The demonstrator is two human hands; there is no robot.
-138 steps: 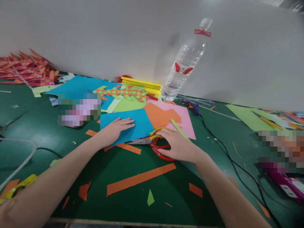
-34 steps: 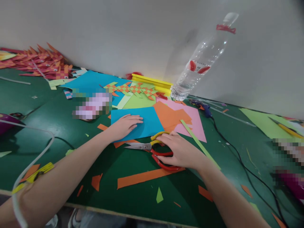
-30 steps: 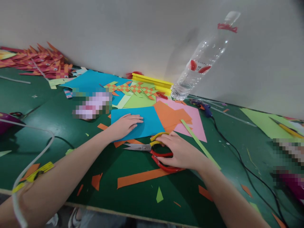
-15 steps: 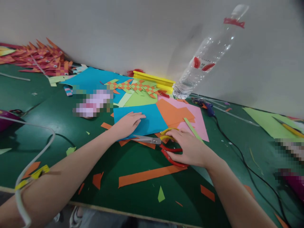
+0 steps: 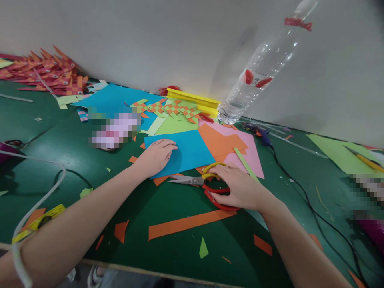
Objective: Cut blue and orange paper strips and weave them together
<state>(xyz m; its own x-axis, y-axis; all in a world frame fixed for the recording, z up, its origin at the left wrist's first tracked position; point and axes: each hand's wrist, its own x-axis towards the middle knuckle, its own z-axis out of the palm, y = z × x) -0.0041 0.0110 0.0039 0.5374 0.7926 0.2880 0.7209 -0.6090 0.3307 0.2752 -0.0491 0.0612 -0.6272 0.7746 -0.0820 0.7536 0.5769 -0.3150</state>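
My left hand (image 5: 156, 155) lies flat, fingers stretched, on a blue paper sheet (image 5: 189, 151) on the green table (image 5: 90, 168). My right hand (image 5: 237, 186) rests over the red and yellow handles of a pair of scissors (image 5: 207, 185), fingers curled around them. The steel blades point left, closed, just below the blue sheet. An orange sheet (image 5: 220, 142) and a pink sheet (image 5: 253, 156) lie under and beside the blue one. A long orange strip (image 5: 187, 224) lies nearer to me.
A clear plastic bottle (image 5: 258, 74) stands by the wall. Yellow bars (image 5: 195, 101), woven paper pieces (image 5: 165, 109), a blue sheet (image 5: 111, 98) and a pile of red-orange paper shapes (image 5: 45, 74) lie behind. A glue gun (image 5: 261, 135) with black cable sits right. Paper scraps litter the table.
My right hand and the scissors shifted slightly right and toward the blue sheet, then settled. My left hand stays flat on the blue sheet. The view drifted a little.
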